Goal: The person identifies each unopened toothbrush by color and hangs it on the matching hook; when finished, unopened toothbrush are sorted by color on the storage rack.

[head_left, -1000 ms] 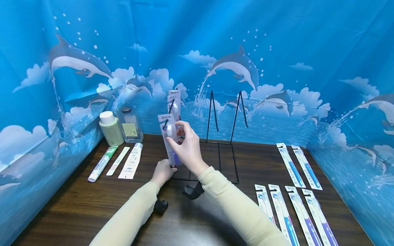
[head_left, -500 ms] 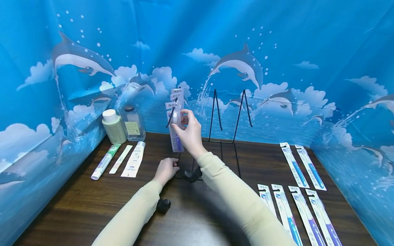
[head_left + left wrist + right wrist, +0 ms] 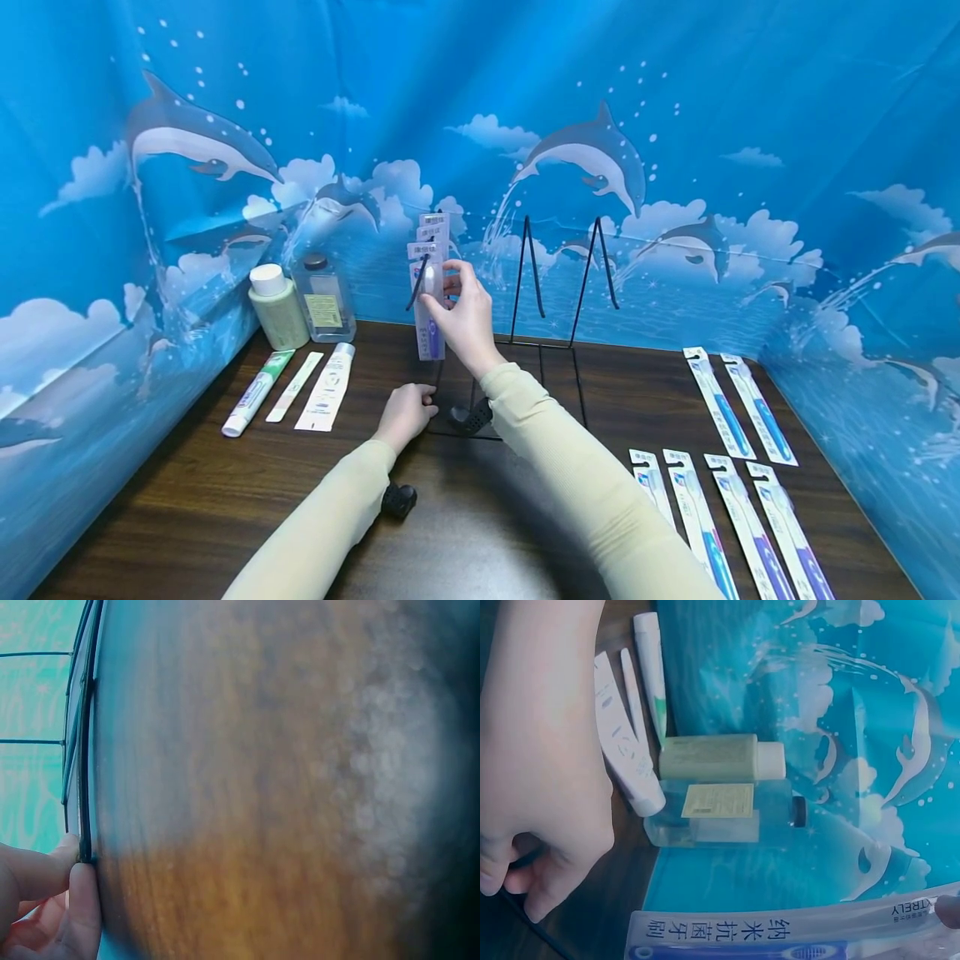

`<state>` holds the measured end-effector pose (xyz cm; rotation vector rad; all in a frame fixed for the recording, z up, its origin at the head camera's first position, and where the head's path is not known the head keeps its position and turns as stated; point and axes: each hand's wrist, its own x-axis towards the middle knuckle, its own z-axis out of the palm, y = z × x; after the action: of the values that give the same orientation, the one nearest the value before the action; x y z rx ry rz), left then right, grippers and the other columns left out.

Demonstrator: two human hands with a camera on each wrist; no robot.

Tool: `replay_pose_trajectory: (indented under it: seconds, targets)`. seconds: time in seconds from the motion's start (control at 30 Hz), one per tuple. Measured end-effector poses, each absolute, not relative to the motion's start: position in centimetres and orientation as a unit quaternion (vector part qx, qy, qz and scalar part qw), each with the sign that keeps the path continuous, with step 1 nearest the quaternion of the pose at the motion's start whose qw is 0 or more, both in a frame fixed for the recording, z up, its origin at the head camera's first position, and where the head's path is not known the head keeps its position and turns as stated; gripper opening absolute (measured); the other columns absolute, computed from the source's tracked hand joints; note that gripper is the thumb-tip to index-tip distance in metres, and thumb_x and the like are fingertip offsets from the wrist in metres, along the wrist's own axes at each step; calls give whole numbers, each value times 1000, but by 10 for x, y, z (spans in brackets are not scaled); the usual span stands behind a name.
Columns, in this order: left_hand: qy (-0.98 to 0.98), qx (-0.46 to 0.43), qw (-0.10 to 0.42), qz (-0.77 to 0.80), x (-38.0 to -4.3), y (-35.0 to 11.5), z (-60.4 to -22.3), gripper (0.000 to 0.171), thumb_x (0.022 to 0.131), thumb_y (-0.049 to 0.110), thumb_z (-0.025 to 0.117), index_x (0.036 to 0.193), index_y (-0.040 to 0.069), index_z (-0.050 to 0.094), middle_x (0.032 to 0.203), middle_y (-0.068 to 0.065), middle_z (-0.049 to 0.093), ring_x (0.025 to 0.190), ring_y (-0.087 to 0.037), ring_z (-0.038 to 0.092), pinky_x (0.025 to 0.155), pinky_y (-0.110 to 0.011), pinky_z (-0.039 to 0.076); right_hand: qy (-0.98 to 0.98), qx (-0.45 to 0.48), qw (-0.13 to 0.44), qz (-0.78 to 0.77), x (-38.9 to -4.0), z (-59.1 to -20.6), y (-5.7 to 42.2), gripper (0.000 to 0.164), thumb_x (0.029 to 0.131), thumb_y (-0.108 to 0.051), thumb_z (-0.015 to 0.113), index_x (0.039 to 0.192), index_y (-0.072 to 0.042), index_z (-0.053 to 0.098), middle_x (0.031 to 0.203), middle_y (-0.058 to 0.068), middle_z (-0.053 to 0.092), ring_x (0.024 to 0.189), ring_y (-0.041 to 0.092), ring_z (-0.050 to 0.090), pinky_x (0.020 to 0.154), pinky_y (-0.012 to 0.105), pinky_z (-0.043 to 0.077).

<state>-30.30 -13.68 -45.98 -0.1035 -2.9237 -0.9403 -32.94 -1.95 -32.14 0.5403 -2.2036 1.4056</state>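
Note:
My right hand (image 3: 465, 321) holds a packaged toothbrush (image 3: 429, 343) with a purple handle between thumb and fingers. The package stands upright at the left hook of a black wire rack (image 3: 520, 275), the hook's arm passing in front of it. Behind it, other toothbrush packs (image 3: 442, 220) hang on the same hook. My left hand (image 3: 403, 415) pinches the front left corner of the rack's base; the left wrist view shows finger and thumb on the wire (image 3: 86, 765). In the right wrist view, the package (image 3: 727, 930) runs along the bottom edge.
Several packaged toothbrushes (image 3: 750, 521) lie at the table's right. At the left lie a toothpaste tube (image 3: 258, 393), a narrow white pack (image 3: 295, 387) and a flattened white tube (image 3: 327, 392). Behind them stand a green bottle (image 3: 281, 317) and a clear bottle (image 3: 326, 310). A dolphin-print curtain (image 3: 390, 83) surrounds the table.
My right hand has moved the toothbrush package up and back along the left hook, closer to the other packs. My left hand stays at the rack's corner. The head view has shifted slightly.

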Motion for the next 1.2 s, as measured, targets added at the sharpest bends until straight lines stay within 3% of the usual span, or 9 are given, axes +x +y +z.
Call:
replay_pose_trajectory:
  seconds: [0.13,0.33,0.53,0.77,0.97,1.2]
  targets:
    - [-950,-34,36,-307,-303,-136,-458,35,84,7,70,117,-2,66,85,-5,67,87,-23,62,84,-41,50,-803,198,227,515,-328,-321,-16,49,85,-14,72,127,-9,47,107,10,61,97,20,61,82,30,54]
    - [-951,-36,36,-306,-303,-135,-457,35,83,6,70,116,-2,66,83,-5,66,85,-24,62,84,-42,50,-810,197,227,503,-324,-318,-7,49,85,-16,72,128,-8,48,107,9,62,98,19,61,81,25,53]
    - [-954,-37,34,-297,-304,-135,-457,35,83,6,70,117,-2,66,81,-4,65,84,-23,61,83,-41,50,-813,214,219,495,-312,-319,9,42,86,-15,70,124,-7,52,103,11,63,95,19,62,79,25,54]
    - [-956,-34,23,-291,-302,-133,-456,37,85,7,68,120,-2,64,78,-2,62,81,-22,59,82,-41,49,-814,240,209,487,-291,-324,37,33,86,-13,70,116,-10,58,97,5,64,86,15,65,75,27,55]
    - [-957,-33,21,-289,-302,-133,-453,36,85,6,67,120,-3,63,78,-2,62,80,-23,59,81,-42,49,-818,275,237,446,-270,-325,65,22,85,-13,70,106,-9,64,88,4,66,76,10,64,69,21,54]
    - [-958,-40,24,-284,-303,-133,-455,37,85,7,68,121,-3,63,81,-4,64,85,-25,61,84,-43,49,-821,281,284,407,-254,-326,102,19,84,-13,71,102,-9,66,82,1,66,69,8,63,64,25,54]
